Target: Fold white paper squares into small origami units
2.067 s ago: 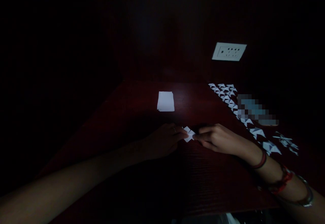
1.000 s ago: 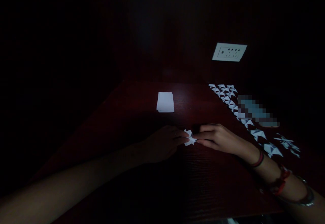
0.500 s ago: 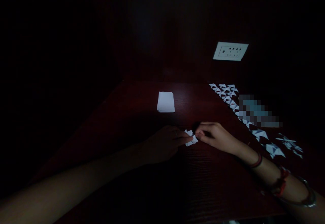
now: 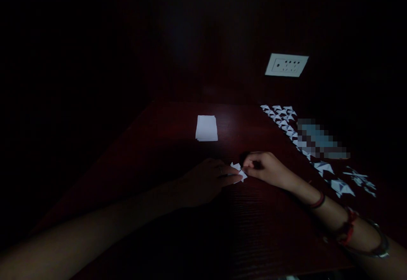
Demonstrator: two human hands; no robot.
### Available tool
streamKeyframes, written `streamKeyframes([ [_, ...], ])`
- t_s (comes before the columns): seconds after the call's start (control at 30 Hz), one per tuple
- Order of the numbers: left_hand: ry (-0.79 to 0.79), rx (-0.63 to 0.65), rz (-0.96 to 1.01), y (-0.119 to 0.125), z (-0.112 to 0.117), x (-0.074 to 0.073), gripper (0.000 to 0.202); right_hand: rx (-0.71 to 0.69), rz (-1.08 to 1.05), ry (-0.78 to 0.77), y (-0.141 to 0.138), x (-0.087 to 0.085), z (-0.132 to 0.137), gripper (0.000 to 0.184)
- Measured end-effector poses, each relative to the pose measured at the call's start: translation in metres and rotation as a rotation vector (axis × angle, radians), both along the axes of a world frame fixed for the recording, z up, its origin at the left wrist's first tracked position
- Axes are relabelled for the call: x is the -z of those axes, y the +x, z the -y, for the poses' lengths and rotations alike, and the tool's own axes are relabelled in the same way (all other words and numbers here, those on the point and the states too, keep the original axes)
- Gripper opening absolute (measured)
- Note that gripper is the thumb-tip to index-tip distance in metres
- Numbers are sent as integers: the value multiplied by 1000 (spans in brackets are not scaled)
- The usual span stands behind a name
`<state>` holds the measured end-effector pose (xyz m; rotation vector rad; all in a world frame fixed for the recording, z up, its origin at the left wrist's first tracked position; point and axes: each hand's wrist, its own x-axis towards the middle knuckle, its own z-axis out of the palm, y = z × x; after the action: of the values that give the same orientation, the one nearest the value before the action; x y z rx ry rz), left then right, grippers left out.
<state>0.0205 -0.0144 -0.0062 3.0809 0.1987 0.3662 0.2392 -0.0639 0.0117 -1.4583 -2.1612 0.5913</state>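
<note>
A small folded white paper with pointed corners lies on the dark red table, between my two hands. My left hand, in shadow, reaches in from the left and holds the paper down with its fingers on the paper's left part. From the right, my right hand pinches at the paper's right edge with thumb and forefinger; the pinched spot is partly hidden. A red-and-dark bracelet and other bands circle my right wrist and forearm.
Beyond the hands lies a stack of white paper sheets. Several folded paper shapes run in rows along the right, with thin paper scraps and a pixelated blue item beside them. A white wall socket is at the back.
My left fingers have spread slightly over the folded paper, and the right hand's pinch has shifted a little at its edge. The whole view has moved slightly.
</note>
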Motion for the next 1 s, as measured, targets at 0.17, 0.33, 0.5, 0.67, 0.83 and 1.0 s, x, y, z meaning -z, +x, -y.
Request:
streamKeyframes([
  [0.17, 10, 8, 4, 0, 0, 1, 48, 16, 6, 12, -1, 0, -1, 8],
  [0.33, -10, 10, 4, 1, 0, -1, 43, 29, 4, -19, 0, 1, -3, 8],
  [0.5, -14, 14, -12, 2, 0, -1, 42, 44, -4, -53, 1, 2, -4, 8],
  [0.67, 8, 11, -17, 0, 0, 2, 47, 51, 0, -68, 1, 2, -5, 8],
  [0.83, 14, 4, -34, 3, 0, 0, 41, 59, -7, -75, 1, 2, -5, 7],
  [1.0, 28, -8, -69, 5, 2, -3, 40, 61, -22, -87, 0, 2, -5, 7],
])
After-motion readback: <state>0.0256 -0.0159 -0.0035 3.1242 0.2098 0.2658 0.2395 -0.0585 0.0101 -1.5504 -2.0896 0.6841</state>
